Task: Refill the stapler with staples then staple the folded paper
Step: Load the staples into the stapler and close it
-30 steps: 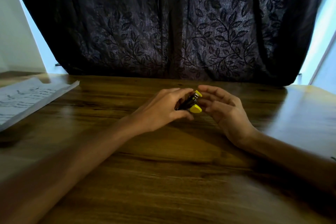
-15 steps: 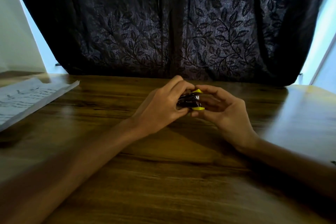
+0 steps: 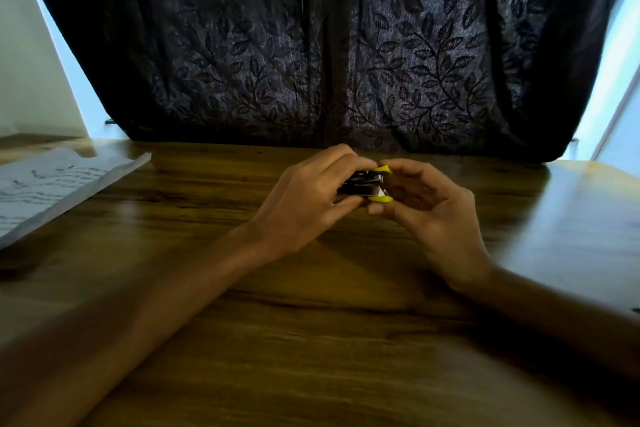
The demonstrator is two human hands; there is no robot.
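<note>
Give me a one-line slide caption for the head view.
Both hands, left hand and right hand, grip a small yellow-tipped stapler above the wooden table.

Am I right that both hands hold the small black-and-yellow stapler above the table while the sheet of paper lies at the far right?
Not quite: the paper lies at the far left of the table, as the head view shows. The left hand and right hand do hold the stapler.
</note>
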